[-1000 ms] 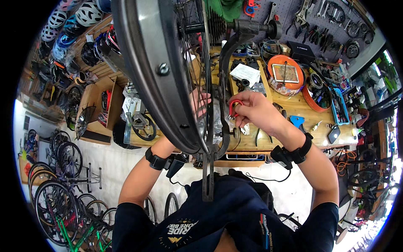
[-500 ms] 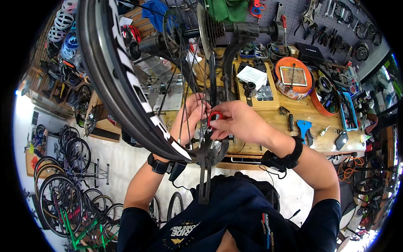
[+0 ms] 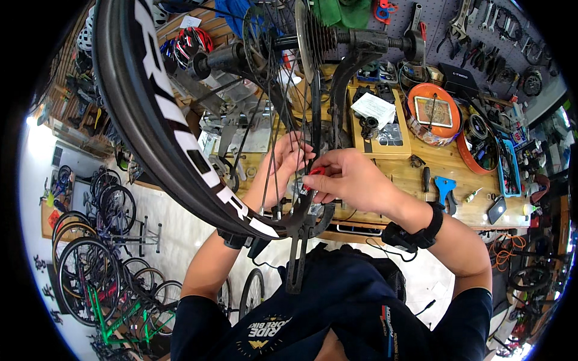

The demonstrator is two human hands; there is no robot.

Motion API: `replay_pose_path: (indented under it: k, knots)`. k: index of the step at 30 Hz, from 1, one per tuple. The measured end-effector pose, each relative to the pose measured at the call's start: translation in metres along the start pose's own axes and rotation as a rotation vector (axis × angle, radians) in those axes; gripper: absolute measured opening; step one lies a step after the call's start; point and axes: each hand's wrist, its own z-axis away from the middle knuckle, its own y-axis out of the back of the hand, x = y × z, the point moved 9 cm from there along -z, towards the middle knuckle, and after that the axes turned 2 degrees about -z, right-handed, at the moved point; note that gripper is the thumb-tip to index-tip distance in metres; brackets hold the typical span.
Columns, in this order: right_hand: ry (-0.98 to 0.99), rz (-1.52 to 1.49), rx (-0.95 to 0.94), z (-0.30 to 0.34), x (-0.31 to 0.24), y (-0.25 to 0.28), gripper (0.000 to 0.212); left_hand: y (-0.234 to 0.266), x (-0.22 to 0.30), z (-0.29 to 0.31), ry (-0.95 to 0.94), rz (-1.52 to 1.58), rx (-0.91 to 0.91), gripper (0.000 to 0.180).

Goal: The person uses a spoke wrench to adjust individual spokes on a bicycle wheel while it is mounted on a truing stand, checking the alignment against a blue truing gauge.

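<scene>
A black bicycle wheel (image 3: 147, 129) with large white lettering stands upright in a dark truing stand (image 3: 338, 90), its cassette (image 3: 323, 45) at the far end. My right hand (image 3: 355, 183) pinches a small red spoke wrench (image 3: 316, 172) between thumb and fingers, at the spokes just above the near part of the rim. On the other side of those spokes, my left hand (image 3: 282, 165) has its fingertips closed on a spoke, close to the wrench. Spokes partly cover the left hand, and the wrench's jaw is hidden by my fingers.
The wooden bench (image 3: 385, 195) carries a cardboard box (image 3: 397, 144) of parts, an orange round tray (image 3: 433, 99), a blue-handled tool (image 3: 444, 188) and a phone (image 3: 497, 209). Tools hang on the pegboard (image 3: 445, 36). Bicycles (image 3: 102, 265) stand at the left.
The spoke wrench has turned in my right hand, from showing its round ring to a narrower side. My left fingers stay at the spokes. The whole view has shifted slightly.
</scene>
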Motion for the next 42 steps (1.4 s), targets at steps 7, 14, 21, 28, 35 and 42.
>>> replay_pose_path:
  k: [7, 14, 21, 28, 35, 42]
  knots:
    - [0.123, 0.062, 0.044, -0.002, -0.002, -0.002, 0.029, 0.000, -0.001, 0.002, -0.047, 0.055, 0.000, 0.045]
    - [0.060, -0.173, -0.093, -0.013, 0.008, -0.009, 0.026, 0.000, -0.001, 0.004, -0.025, 0.045, 0.010, 0.046]
    - [0.089, -0.210, -0.215, -0.020, 0.006, -0.022, 0.027, 0.001, 0.004, 0.008, 0.022, 0.000, 0.020, 0.050]
    - [0.111, -0.076, -0.241, -0.019, 0.003, -0.022, 0.031, 0.000, -0.001, 0.006, 0.030, 0.142, 0.007, 0.053]
    - [0.006, -0.042, -0.253, -0.023, 0.004, -0.027, 0.032, 0.004, -0.002, 0.003, 0.040, 0.134, -0.027, 0.054]
    - [0.176, 0.155, -0.057, -0.007, -0.013, -0.030, 0.031, -0.004, 0.007, 0.005, 0.043, 0.205, -0.044, 0.055]
